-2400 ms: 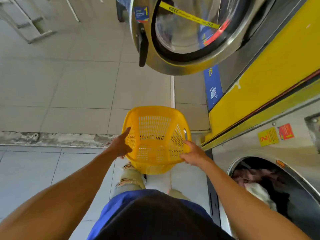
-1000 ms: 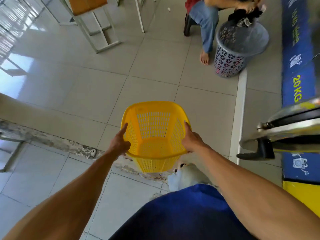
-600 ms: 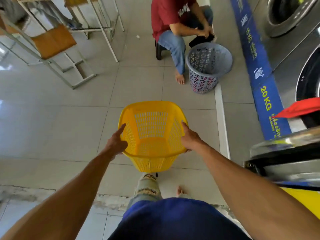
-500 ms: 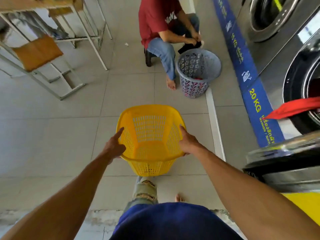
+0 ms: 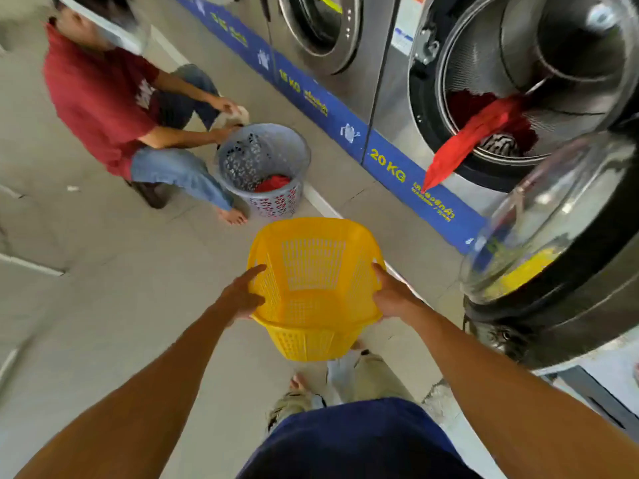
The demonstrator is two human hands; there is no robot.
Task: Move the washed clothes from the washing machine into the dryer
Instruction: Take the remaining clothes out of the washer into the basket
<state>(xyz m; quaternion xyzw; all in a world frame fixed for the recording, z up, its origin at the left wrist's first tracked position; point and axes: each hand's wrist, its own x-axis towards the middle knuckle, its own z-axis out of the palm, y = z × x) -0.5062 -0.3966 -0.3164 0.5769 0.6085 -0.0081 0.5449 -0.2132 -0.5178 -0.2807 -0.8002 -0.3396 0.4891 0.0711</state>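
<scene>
Head view: empty yellow perforated plastic laundry basket (image 5: 313,288) held at centre, above the grey tiled floor (image 5: 103,288). Left hand (image 5: 242,297) grips its rim at 9 o'clock, right hand (image 5: 392,295) at 3 o'clock. Open steel front-loading washing machine (image 5: 518,81) at 1 o'clock holds washed clothes; a red cloth (image 5: 463,143) hangs over its lip. Grey round perforated basket (image 5: 266,167) at 11 o'clock, beside a seated person in a red shirt (image 5: 100,98).

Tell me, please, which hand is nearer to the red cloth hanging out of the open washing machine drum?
Right. The right hand grips the yellow plastic basket's rim on the side facing the red cloth; the left hand holds the opposite rim, farther away.
</scene>
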